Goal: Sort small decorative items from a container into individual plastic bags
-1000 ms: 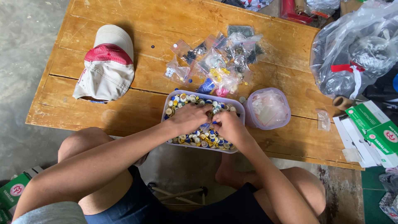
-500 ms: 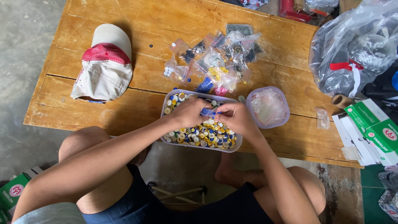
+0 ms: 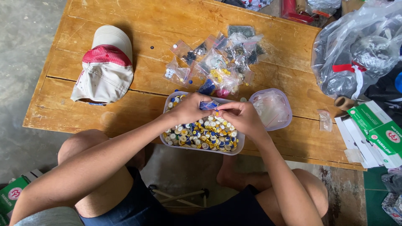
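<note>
Small blue packet pinched between left hand and right hand, fingers of both closed tight on its ends, likely held directly above the tub of mixed buttons so strays drop back in. Beyond the fingers on the counter: small clear bags of sorted buttons; clear lid just right.

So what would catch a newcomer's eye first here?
Probably the clear tub of many-coloured buttons at the table's near edge, with the left hand and right hand meeting above it on a small blue bag. Behind it lies a heap of small clear bags of buttons, and to the left a white and red cap.
</note>
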